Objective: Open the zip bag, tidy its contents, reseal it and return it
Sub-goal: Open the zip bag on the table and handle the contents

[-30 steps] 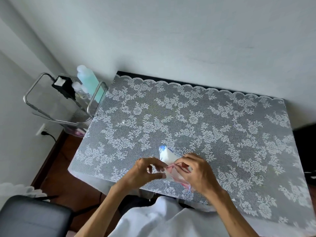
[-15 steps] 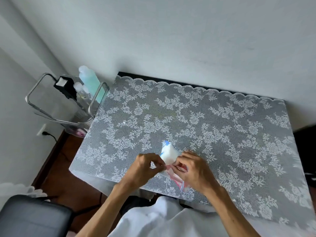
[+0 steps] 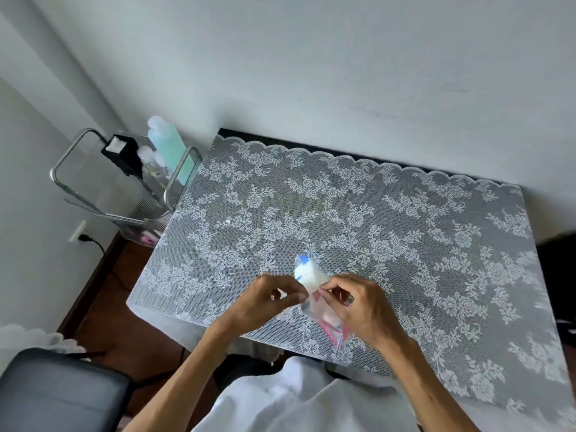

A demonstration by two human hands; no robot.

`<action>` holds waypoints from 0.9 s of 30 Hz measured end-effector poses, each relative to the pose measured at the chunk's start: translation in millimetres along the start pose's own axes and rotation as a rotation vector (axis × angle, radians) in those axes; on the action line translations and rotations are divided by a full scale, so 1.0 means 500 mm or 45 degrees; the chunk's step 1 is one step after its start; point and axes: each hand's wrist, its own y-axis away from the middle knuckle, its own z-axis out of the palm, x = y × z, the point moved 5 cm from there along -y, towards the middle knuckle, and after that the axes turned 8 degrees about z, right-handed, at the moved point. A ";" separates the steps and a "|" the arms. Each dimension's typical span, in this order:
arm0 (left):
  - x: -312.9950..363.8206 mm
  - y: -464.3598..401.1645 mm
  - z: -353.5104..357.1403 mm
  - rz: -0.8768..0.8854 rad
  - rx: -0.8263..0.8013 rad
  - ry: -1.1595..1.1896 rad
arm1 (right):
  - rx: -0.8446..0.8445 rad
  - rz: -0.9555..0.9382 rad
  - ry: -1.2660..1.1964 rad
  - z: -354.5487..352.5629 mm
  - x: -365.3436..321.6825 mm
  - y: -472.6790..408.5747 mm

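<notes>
Filling most of the frame, a table (image 3: 358, 219) draped in white floral lace runs from the wall at the upper edge down to the lower right. At upper left a chrome-framed cart (image 3: 124, 185) holds a pale green bottle (image 3: 168, 148) and a black box (image 3: 121, 151). A dark chair (image 3: 59, 394) sits in the lower left corner. Just below centre, a person's left hand (image 3: 265, 302) and right hand (image 3: 361, 307) meet above the table's near edge, each pinching with fingertips the clear zip bag (image 3: 314, 291) between them. White, blue-edged contents show through its upper end; its pink-striped end trails toward the lower right.
</notes>
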 end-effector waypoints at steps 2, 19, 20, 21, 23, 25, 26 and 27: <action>-0.003 0.004 0.007 -0.030 -0.104 0.132 | 0.007 0.022 -0.027 0.002 0.006 0.003; -0.005 -0.022 0.005 -0.022 0.153 0.043 | 0.027 -0.068 -0.007 -0.026 -0.017 -0.004; -0.001 -0.024 0.005 -0.005 0.145 0.019 | 0.030 -0.080 -0.009 -0.028 -0.024 -0.008; 0.003 -0.025 0.004 0.007 0.137 0.002 | 0.027 -0.089 -0.012 -0.028 -0.029 -0.013; 0.007 -0.027 0.003 0.010 0.113 0.008 | 0.009 -0.103 0.001 -0.026 -0.031 -0.022; 0.006 -0.026 0.001 -0.028 0.086 0.087 | -0.018 -0.096 0.018 -0.022 -0.027 -0.027; 0.005 -0.024 -0.002 -0.046 0.081 0.132 | -0.029 -0.086 0.018 -0.020 -0.023 -0.028; 0.006 -0.023 -0.004 -0.053 0.084 0.160 | -0.034 -0.080 0.013 -0.019 -0.020 -0.028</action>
